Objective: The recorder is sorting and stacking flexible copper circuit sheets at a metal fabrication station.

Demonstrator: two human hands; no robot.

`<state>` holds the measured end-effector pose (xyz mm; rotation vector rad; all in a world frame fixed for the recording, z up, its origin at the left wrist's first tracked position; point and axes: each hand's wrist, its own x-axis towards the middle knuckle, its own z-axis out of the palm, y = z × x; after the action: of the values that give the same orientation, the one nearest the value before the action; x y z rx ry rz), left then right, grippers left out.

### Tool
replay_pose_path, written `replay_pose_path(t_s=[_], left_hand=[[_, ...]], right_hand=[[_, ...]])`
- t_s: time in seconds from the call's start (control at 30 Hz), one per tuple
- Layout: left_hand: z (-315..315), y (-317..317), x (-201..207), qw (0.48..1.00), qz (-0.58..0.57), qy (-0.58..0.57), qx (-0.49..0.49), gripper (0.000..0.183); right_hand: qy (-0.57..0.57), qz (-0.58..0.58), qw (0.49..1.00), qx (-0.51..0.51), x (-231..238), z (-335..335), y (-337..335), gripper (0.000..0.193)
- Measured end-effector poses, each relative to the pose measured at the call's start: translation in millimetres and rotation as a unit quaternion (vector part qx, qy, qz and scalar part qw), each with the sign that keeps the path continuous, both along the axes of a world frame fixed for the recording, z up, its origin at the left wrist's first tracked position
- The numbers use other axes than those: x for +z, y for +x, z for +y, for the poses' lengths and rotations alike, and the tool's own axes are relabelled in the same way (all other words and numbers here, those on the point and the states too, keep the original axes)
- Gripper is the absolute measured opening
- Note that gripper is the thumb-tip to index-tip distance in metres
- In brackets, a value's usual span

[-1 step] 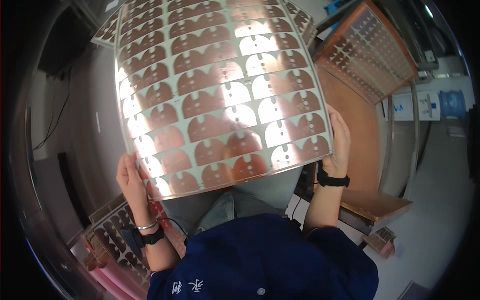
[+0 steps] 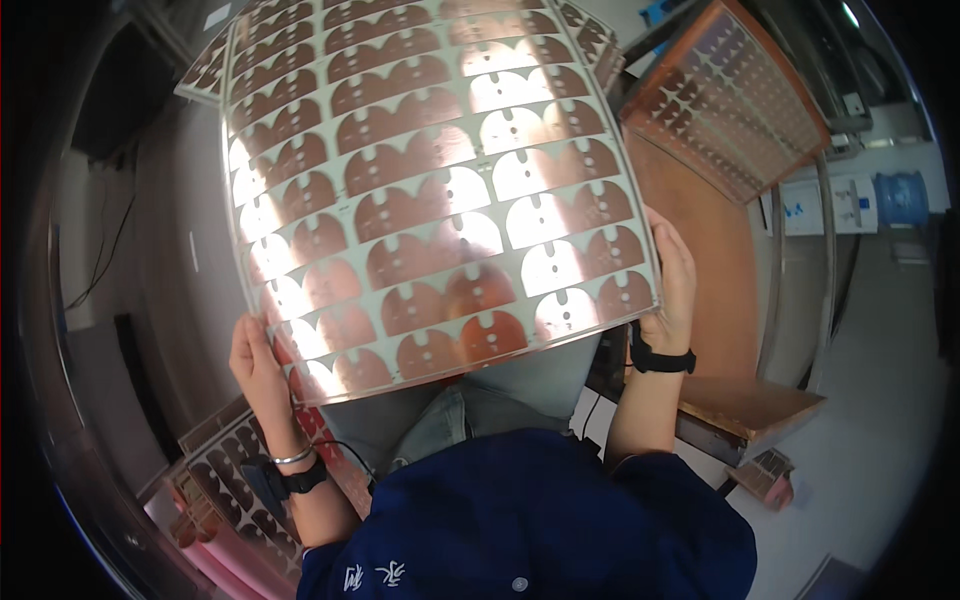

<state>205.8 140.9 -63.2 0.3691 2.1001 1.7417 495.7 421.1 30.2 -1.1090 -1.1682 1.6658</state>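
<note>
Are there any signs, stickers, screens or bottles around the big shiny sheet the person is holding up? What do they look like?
Sign: on the far right wall, a white rectangle with small blue marks.
Second sign: just right of the first, white with a little blue.
Water bottle: far right, a big see-through blue jug lying sideways in this view.
Screens: none visible.
Copper sheet: held up by the left hand and right hand, no sticker on it.

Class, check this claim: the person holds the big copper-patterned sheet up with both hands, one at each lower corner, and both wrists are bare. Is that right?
Not quite. The left hand and right hand do grip the copper-patterned sheet at its lower corners, but the wrists are not bare: the head view shows a black band on the right wrist, and a black band with a thin silver bangle on the left.
</note>
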Motion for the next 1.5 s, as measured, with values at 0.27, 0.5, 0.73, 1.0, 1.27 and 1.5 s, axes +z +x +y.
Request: replay_pose_path(t_s=[0.27,0.5,0.73,1.0,1.27,1.5], left_hand=[[-3.0,-2.4,0.7,0.998,-0.051,-0.027,0.010,0.030],[-5.8,-5.4,-1.8,0.998,-0.038,-0.041,-0.001,0.030],[-1.5,-5.7,-4.4,0.999,0.021,-0.041,-0.021,0.030],[3.0,-0.3,19.4,0.998,-0.010,-0.053,-0.012,0.029],[1.9,-1.5,24.9,0.958,-0.219,0.183,-0.020,0.034],[0.8,8.6,31.1,0.961,-0.184,0.206,-0.025,0.045]], right_hand=[[0.011,0.013,1.000,0.000,4.4,-3.6,0.9,0.031],[0.008,0.023,1.000,0.006,6.4,-4.7,2.8,0.031],[0.022,0.005,1.000,0.011,4.7,-3.3,6.1,0.029],[0.007,-0.026,0.999,0.022,-17.2,-0.9,9.3,0.026],[-0.028,-0.080,0.995,0.058,-46.3,3.1,18.3,0.027],[-0.030,-0.085,0.994,0.058,-53.5,9.2,20.6,0.029]])
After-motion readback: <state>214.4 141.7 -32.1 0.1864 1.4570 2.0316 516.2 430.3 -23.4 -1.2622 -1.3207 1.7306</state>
